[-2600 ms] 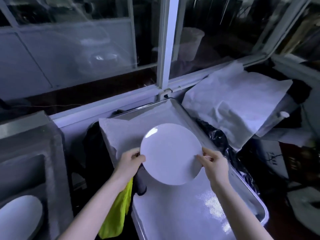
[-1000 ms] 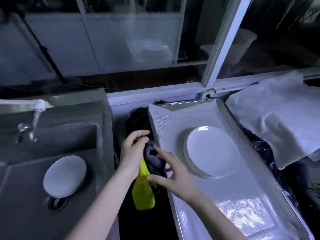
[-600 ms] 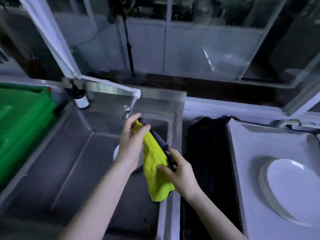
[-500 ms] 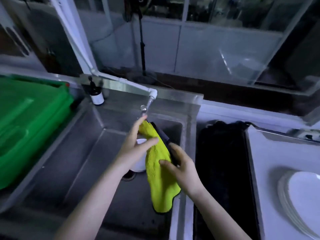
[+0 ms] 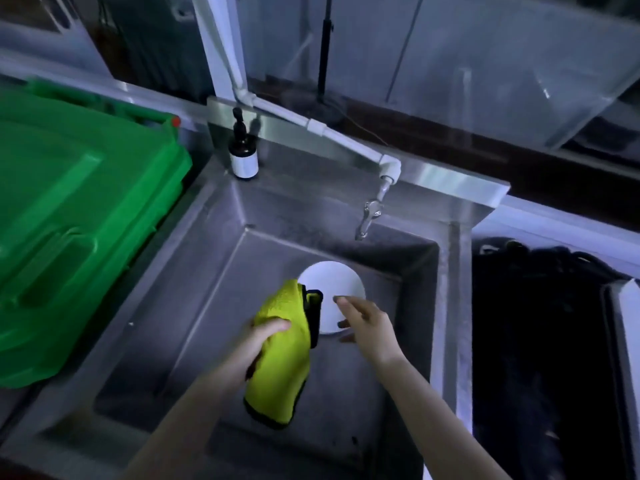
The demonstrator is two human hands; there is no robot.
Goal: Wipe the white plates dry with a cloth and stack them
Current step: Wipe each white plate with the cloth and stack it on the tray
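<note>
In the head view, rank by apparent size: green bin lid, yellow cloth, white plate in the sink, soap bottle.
1. green bin lid
2. yellow cloth
3. white plate, partly hidden, so its place behind the cloth is unsure
4. soap bottle

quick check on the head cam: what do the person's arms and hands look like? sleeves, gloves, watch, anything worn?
Both forearms are bare up to the frame's bottom edge: no sleeves in view. The left hand and the right hand wear no gloves. No watch, bracelet or ring shows on the wrists or fingers, though the light is dim and the hands are slightly blurred, so small items could be missed. No markings visible.
</note>
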